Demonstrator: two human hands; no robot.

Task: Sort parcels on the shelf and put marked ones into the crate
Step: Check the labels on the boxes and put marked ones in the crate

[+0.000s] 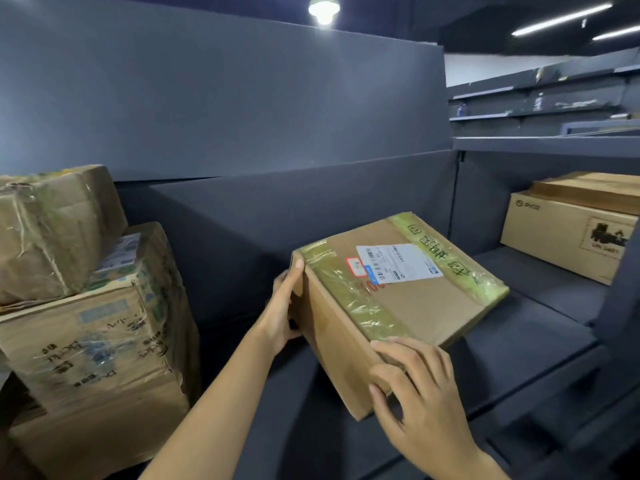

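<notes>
Taped parcel (398,306) gripped between my left hand (280,317) and right hand (419,393), over the shelf (526,327).
My left hand clasps the parcel's far-left corner, and my right hand's fingers curl round its near corner. The parcel tilts, white label (398,263) facing up, mid-scene. 2 stacked boxes (97,341) sit on the left, and a Pico carton (568,237) sits on the far right.

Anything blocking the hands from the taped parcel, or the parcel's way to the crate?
Nothing between them: the left hand and right hand hold the brown cardboard parcel with the white label. No crate is in view, so that path cannot be judged.
</notes>
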